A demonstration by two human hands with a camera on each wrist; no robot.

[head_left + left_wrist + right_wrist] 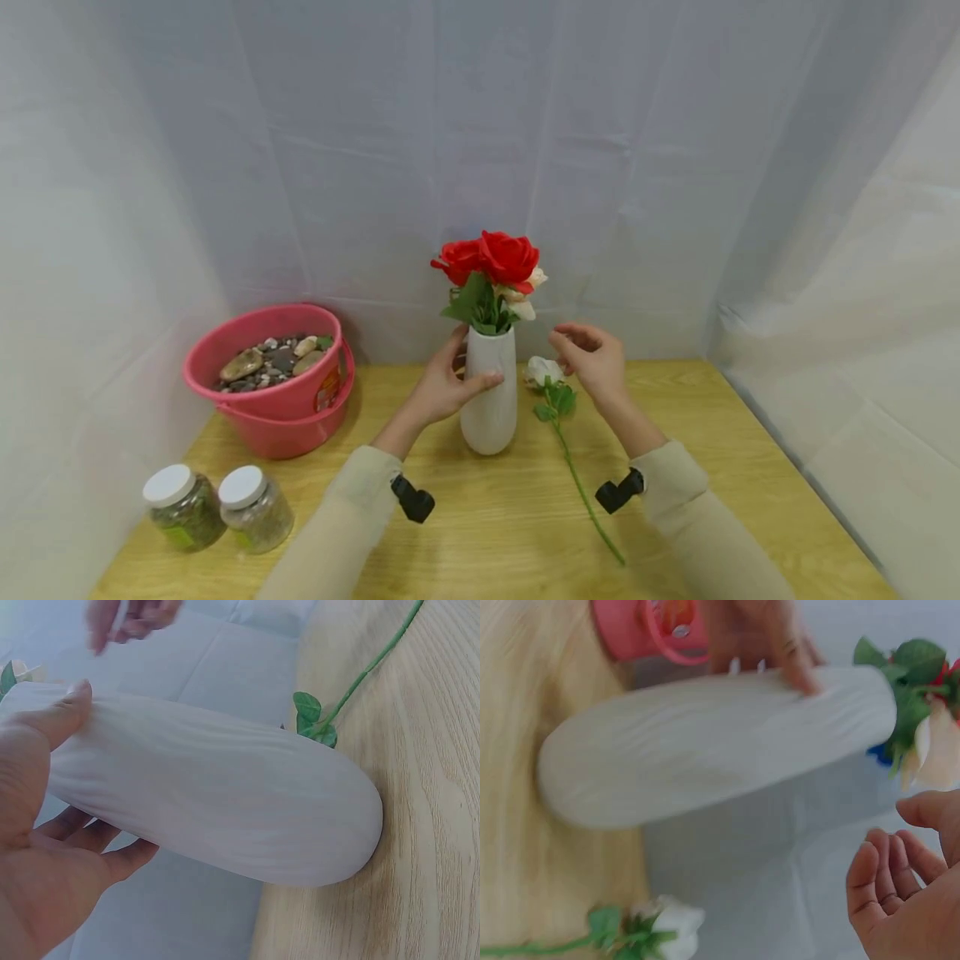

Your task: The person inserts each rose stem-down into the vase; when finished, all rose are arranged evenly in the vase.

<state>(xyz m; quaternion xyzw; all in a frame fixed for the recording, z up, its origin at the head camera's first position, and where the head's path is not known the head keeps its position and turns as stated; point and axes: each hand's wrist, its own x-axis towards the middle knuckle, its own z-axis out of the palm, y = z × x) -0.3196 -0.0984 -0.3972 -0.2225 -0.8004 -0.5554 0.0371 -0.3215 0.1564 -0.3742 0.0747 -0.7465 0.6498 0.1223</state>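
Observation:
A white vase [491, 408] with a finely ridged surface stands upright on the wooden table. My left hand [441, 385] grips its upper part, thumb across the front and fingers round the far side. Red roses [508, 260], pale cream flowers [536, 278] and green leaves [472, 302] rise from its mouth. To the right of the vase, my right hand [597, 360] is raised with loosely bent fingers and nothing between them, as the right wrist view shows. Below that hand, a single white rose [543, 371] lies on the table, its green stem [579, 483] running toward me.
On the left stands a pink bucket [281, 437] holding stones [281, 360], its handle hanging down. Two white-lidded jars [258, 521] sit in front of it, one with green contents [191, 512]. Pale sheeting [390, 167] hangs behind the table and along both sides.

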